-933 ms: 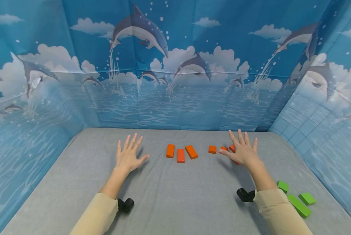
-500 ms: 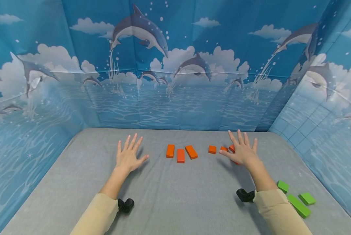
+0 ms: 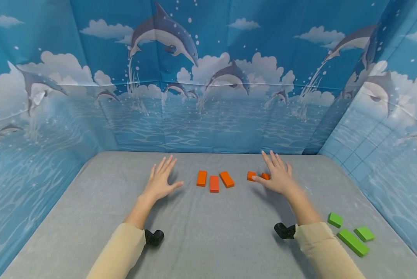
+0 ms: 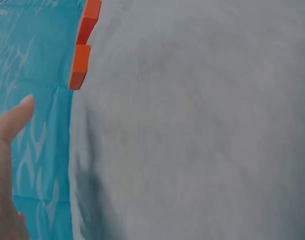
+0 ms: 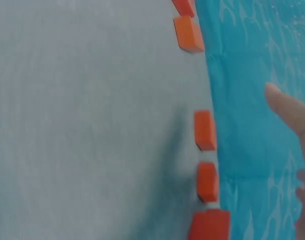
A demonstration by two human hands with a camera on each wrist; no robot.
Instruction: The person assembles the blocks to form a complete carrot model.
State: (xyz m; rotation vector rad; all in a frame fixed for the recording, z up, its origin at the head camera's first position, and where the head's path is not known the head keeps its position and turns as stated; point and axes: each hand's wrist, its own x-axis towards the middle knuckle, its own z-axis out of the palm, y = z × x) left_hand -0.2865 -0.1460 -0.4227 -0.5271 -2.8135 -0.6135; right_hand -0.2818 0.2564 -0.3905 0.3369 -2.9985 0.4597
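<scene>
My left hand (image 3: 159,183) hovers over the left part of the table with fingers spread, holding nothing. Three orange-red oblong blocks, an orange one (image 3: 201,178), a redder one (image 3: 214,184) and a slanted one (image 3: 226,179), lie to its right. My right hand (image 3: 278,179), also spread and free of any object, is above the right side. Its thumb overlaps a small orange block (image 3: 250,175) in the head view, and a second small block (image 3: 266,176) shows between thumb and index finger. A red block (image 5: 210,227) in the right wrist view is hidden by this hand in the head view.
Three green blocks lie at the front right: a long one (image 3: 353,242), and two short ones, one (image 3: 335,219) behind and one (image 3: 364,233) beside it. A grey cloth (image 3: 208,232) covers the table. A blue dolphin-print curtain (image 3: 208,124) encloses its back and sides.
Both hands have moved inward, the left one to the right and the right one to the left over the small orange blocks. The head view has shifted slightly. The blocks lie as before.
</scene>
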